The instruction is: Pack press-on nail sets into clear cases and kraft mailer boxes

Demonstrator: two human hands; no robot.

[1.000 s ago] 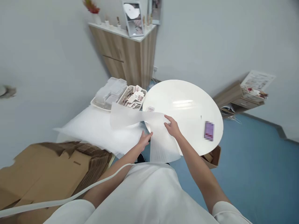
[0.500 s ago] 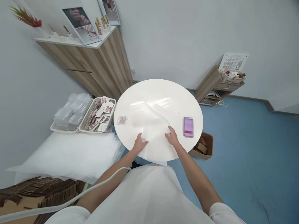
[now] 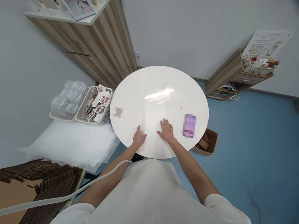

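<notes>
The left grip (image 3: 139, 137) is held open beside the left edge of a thin white sheet (image 3: 153, 141). The sheet is laid on the worktop (image 3: 130, 90), apparently lengthwise near-to-far, its right side touched by the open right grip (image 3: 166, 132).

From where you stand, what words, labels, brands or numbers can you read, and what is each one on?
None can be read.
White chart at the right: print too small.
Cards in the white basket: too small and blurred.
Purple item on the round table: pixelated.
</notes>
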